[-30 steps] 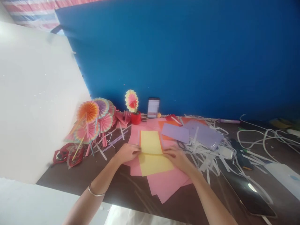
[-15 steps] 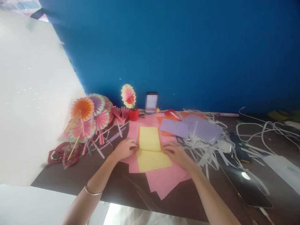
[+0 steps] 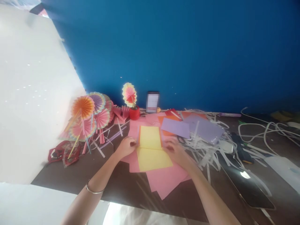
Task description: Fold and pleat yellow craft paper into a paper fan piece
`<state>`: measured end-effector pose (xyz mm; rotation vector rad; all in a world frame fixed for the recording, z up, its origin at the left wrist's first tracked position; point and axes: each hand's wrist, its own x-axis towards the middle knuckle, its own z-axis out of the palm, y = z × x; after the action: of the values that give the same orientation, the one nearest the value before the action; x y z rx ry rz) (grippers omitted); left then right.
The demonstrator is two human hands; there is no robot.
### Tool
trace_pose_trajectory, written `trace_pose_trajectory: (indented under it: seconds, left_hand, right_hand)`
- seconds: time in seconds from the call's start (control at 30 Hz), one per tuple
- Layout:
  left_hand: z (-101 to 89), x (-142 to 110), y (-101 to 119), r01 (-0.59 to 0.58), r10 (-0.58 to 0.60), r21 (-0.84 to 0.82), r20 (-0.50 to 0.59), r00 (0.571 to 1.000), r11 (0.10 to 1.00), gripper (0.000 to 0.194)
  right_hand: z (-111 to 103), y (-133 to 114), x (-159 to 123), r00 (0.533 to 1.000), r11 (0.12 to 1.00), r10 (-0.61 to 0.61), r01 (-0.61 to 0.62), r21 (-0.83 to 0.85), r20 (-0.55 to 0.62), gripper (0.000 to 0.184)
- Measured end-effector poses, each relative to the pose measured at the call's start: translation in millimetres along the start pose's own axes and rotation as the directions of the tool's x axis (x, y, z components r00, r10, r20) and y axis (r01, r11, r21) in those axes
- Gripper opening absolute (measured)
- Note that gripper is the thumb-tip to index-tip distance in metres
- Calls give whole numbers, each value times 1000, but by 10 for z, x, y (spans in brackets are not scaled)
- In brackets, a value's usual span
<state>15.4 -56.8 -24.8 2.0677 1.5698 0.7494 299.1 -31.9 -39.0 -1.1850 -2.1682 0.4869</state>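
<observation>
My left hand (image 3: 126, 147) is at the left side of the yellow paper (image 3: 151, 137), and my right hand (image 3: 175, 152) is at its right side. My fingers are bent, but I cannot tell if they pinch it. The yellow paper lies on pink paper (image 3: 164, 181) on the table (image 3: 117, 182). White strips (image 3: 207, 158) lie messily to the right.

Dark phone (image 3: 250, 189), blue wall (image 3: 178, 50)
</observation>
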Motion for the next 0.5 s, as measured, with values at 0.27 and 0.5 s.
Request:
trace_pose_trajectory:
  seconds: [0.27, 0.5]
  left_hand:
    - [20, 7, 16, 48, -48, 15, -11, 999, 999, 25]
    - [55, -4, 34, 51, -50, 93, -6, 999, 994, 21]
  right_hand:
    - [5, -28, 21, 1000, 999, 2, -2, -33, -18, 19]
    - [25, -19, 31, 999, 999, 31, -32, -40, -23, 15]
